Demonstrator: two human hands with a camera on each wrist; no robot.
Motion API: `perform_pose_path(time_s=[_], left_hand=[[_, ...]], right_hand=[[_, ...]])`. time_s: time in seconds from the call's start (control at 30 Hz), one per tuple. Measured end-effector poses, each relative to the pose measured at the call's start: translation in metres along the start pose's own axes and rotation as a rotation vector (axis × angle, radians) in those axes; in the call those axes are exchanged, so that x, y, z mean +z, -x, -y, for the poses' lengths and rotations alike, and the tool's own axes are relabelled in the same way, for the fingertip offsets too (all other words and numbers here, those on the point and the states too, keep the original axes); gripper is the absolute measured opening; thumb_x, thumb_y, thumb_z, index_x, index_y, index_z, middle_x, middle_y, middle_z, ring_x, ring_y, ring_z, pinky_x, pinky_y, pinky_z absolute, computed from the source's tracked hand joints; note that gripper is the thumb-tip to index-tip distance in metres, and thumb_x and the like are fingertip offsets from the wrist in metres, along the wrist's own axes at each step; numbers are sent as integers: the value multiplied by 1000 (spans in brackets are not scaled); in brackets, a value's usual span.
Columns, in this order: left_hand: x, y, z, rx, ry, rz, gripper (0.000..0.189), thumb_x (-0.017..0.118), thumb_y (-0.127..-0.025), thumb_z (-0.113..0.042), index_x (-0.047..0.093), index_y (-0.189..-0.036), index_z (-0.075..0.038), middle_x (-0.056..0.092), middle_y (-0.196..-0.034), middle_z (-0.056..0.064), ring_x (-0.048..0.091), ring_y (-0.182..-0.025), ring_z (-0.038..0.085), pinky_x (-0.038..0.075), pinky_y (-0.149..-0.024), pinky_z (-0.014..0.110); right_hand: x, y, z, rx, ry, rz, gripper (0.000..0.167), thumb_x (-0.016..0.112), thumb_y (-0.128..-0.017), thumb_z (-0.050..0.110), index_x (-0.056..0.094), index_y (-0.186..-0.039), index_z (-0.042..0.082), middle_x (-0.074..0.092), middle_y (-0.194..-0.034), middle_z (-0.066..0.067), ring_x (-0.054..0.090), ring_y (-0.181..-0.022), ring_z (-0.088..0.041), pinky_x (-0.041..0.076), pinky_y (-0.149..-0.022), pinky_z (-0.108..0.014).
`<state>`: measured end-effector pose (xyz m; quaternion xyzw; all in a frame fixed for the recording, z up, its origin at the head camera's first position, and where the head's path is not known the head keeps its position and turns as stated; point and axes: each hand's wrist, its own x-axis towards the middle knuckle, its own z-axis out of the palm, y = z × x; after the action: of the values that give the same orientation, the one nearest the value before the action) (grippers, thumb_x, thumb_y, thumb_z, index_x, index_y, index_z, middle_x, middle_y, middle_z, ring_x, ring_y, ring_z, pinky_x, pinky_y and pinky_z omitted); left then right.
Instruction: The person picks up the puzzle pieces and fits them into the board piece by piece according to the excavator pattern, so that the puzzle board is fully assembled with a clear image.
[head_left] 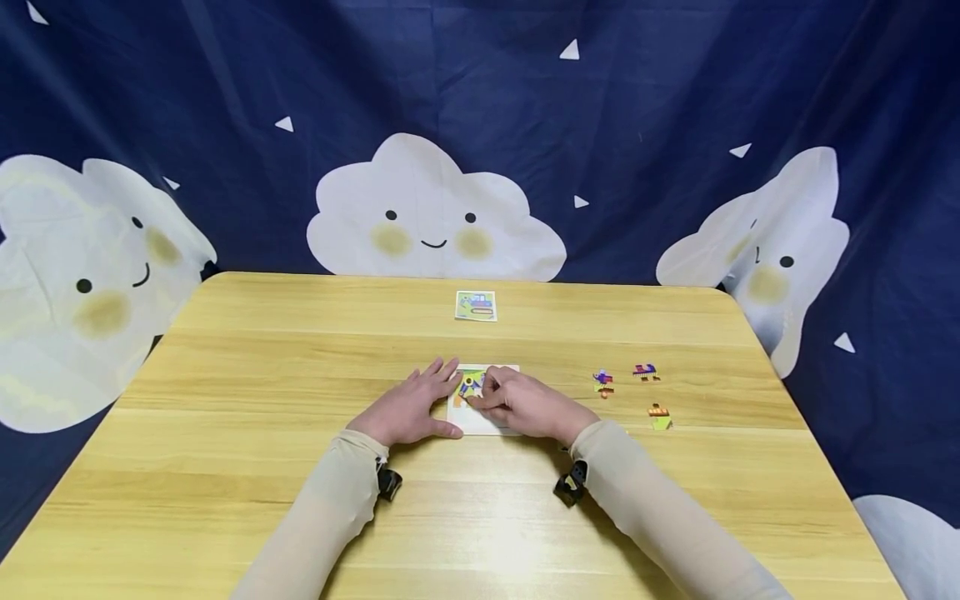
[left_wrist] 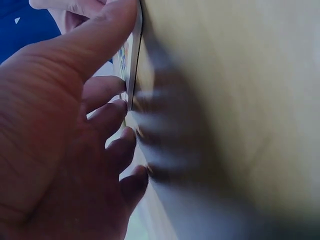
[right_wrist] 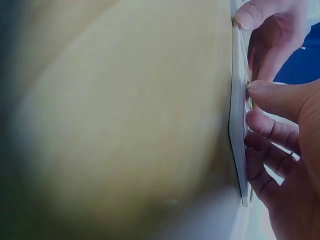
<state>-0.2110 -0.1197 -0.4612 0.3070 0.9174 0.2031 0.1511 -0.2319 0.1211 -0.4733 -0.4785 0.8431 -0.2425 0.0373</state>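
Board [head_left: 483, 427] sits beneath the right hand [head_left: 527, 404], grip unclear; the left hand [head_left: 415, 407], spread, touches its edge. Pieces [head_left: 661, 421] lie right, a card [head_left: 476, 306] near the worktop's [head_left: 360, 317] far edge.

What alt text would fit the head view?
A person's left hand touches a white-edged puzzle board while the right hand works on it. Loose pieces lie to the right and a picture card beyond on the wooden table.
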Motion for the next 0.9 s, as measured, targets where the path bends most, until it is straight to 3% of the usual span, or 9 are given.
perform_pose_path(time_s=[0.2,0.37,0.6,0.7,0.9], left_hand=[[-2,3,-3,78,-15,-17,71,72,-89,-35,44,-147,-3,29,-157,12,16,-146,33,21,-115,52],[-4,3,-5,74,-49,1,67,71,-90,-38,48,-145,-7,33,-156,8,25,-144,30,33,-111,51],[-4,2,-7,48,-50,27,71,71,-90,-37,43,-147,-5,29,-158,7,24,-145,26,34,-111,47],[-4,2,-8,37,-46,23,72,71,-90,-37,42,-148,-5,28,-158,7,24,-145,25,33,-111,47],[-1,3,-7,35,-33,5,72,72,-90,-36,42,-148,-5,29,-158,7,22,-145,25,32,-112,46]], right_hand=[[-2,1,1,28,4,18,22,65,-94,7,76,-113,9,50,-90,4,48,-85,-13,45,-76,-28],[-4,2,3,52,-14,35,25,64,-95,7,72,-118,6,55,-96,2,51,-89,-13,48,-79,-29],[-7,5,5,178,-91,68,30,62,-97,15,68,-126,6,58,-110,2,53,-98,-12,48,-84,-30],[-8,11,2,226,-145,20,27,61,-98,13,70,-123,7,62,-112,3,56,-99,-11,49,-85,-30],[-22,34,-8,328,-147,-179,20,65,-94,9,73,-112,7,64,-106,2,61,-97,-14,52,-88,-35]])
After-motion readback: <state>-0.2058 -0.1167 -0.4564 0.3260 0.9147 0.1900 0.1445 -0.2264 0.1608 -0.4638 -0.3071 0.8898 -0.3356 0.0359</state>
